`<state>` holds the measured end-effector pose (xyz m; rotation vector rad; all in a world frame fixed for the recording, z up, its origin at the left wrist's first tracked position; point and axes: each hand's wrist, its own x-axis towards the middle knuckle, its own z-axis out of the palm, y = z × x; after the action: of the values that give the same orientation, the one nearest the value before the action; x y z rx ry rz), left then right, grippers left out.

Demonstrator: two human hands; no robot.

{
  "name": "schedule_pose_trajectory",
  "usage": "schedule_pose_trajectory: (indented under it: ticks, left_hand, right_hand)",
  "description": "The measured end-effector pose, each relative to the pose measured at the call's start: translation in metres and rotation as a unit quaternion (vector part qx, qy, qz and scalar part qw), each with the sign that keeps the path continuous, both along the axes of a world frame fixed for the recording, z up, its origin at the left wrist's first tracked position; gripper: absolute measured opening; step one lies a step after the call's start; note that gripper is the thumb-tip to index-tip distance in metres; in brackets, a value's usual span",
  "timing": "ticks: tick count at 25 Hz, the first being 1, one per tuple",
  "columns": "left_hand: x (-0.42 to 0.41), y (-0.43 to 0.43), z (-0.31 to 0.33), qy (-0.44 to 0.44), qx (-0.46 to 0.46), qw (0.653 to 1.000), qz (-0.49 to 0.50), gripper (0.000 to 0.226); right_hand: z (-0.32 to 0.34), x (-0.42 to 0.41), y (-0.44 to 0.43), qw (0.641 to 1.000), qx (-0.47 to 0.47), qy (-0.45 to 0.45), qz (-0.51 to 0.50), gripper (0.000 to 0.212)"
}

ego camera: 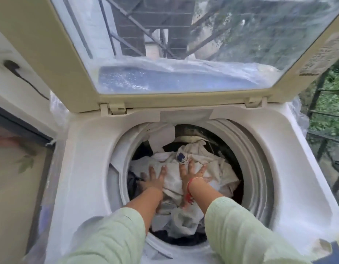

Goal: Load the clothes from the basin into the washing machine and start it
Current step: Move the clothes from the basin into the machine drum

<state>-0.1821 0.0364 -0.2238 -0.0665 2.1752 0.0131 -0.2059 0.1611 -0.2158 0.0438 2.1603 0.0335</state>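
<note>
Both hands flat, fingers spread wide, palms down on the clothes [199, 168], gripping nothing. Left hand [153, 179] presses the left part of the white pile; right hand [193, 173] sits just beside it toward the middle, fingertips touching a small dark blue patch [181, 156] on the cloth. Red thread band [189, 189] on the right wrist. Pale green sleeves [241, 227] cover both forearms, reaching in from the near edge. Clothes are inside the drum [260, 168], mostly white and cream pieces heaped up, some dark fabric at the left and near sides under them; one white piece hangs over the far-left rim. Drum wall ribbed, visible on the right. Washer [84, 168] top is white, under what looks like thin plastic wrap. Lid [50, 54] stands open at the far side, cream frame with a clear window, hinges at the far rim. Black railing [321, 115] and green plants at far right. Wall with a dark cable [22, 75] at left. Basin is out of view.
</note>
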Motion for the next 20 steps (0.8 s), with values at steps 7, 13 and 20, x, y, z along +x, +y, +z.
schedule_pose_trajectory:
  ticks: [7, 13, 20]
  left_hand:
    - [-0.033, -0.006, -0.031, 0.005, -0.019, 1.0, -0.008, 0.1]
    - [-0.019, -0.011, 0.03, -0.117, 0.039, 0.989, -0.075, 0.11]
    - [0.048, -0.115, 0.21, 0.357, 0.313, 0.88, 0.015, 0.039]
  right_hand:
    - [-0.012, -0.042, 0.008, 0.994, -0.028, -0.023, 0.105, 0.13]
    - [0.019, 0.016, 0.016, 0.997, -0.034, -0.005, 0.076, 0.136]
    - [0.143, 0.014, 0.002, 0.959, -0.216, 0.171, -0.069, 0.054]
